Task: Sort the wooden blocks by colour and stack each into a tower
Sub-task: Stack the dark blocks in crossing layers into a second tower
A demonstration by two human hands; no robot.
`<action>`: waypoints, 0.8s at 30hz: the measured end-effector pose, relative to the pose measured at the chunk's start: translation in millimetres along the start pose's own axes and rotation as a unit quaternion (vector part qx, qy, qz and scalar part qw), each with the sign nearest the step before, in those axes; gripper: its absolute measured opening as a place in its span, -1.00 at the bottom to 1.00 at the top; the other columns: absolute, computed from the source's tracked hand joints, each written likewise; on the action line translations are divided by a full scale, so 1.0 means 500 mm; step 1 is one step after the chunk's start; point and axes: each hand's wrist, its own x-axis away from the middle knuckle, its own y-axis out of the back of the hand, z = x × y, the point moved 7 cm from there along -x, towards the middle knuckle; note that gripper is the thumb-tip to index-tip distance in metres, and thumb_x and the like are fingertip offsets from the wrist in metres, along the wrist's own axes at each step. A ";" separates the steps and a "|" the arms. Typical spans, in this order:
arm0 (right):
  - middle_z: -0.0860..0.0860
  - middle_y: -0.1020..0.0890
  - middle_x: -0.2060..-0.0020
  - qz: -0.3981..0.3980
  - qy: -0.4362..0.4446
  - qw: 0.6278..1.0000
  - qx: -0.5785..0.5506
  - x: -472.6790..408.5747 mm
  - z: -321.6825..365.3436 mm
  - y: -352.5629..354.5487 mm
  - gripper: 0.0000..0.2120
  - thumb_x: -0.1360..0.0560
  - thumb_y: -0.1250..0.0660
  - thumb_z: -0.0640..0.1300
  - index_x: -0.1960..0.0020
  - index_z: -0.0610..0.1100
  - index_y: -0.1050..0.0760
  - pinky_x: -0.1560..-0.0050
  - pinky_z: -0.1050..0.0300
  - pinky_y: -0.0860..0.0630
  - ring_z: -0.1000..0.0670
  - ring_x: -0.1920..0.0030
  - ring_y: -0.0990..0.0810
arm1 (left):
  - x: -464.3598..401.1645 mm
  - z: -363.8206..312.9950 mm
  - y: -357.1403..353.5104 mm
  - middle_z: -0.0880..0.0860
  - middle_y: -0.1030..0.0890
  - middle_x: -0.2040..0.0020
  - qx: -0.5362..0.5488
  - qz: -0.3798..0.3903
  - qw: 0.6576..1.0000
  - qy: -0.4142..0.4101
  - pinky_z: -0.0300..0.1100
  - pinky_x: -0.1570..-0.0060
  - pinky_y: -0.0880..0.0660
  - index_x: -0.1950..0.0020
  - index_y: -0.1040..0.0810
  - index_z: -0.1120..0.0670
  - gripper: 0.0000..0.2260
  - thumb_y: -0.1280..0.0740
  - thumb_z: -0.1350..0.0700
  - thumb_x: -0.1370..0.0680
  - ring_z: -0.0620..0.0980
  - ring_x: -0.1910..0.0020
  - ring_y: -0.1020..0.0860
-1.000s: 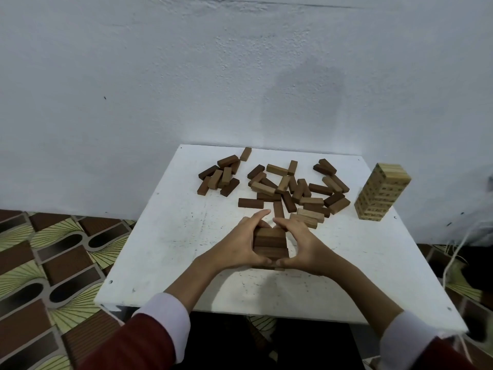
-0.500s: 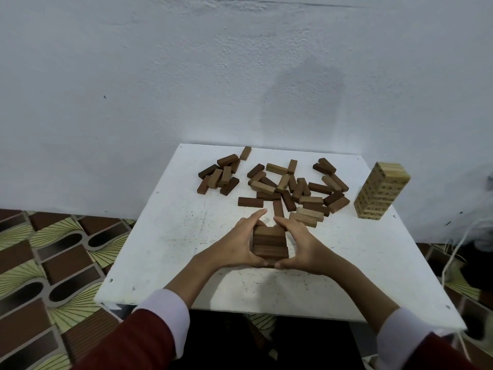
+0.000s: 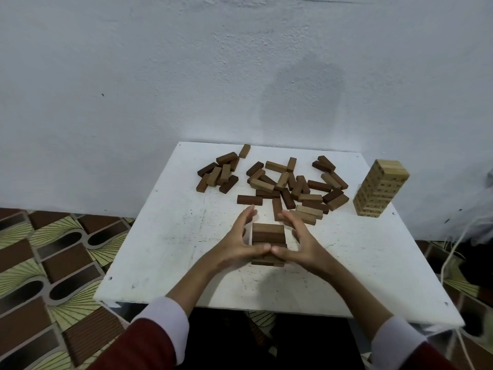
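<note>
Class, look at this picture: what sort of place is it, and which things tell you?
Probably a room in a home, not a workshop: a small white table against a plain painted wall, a patterned floor covering, and loose wooden blocks.

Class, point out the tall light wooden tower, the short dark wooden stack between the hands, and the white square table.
Tall light wooden tower (image 3: 380, 192), head view, its front face.
Short dark wooden stack (image 3: 268, 232), head view, upper layers.
White square table (image 3: 170, 244), head view, bare left surface.
</note>
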 end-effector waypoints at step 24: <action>0.03 -0.28 -0.43 -0.137 -0.071 0.948 -0.278 0.020 -0.040 -0.075 -0.33 -0.51 0.04 0.34 -0.52 0.06 -0.06 -0.36 0.14 -0.24 0.07 -0.39 -0.28 | 0.013 0.067 -0.069 -0.16 -0.43 -0.24 0.268 -0.095 0.954 0.092 -0.13 -0.41 -0.21 -0.46 -0.20 -0.19 -0.49 0.05 -0.24 -0.52 -0.12 -0.33 -0.34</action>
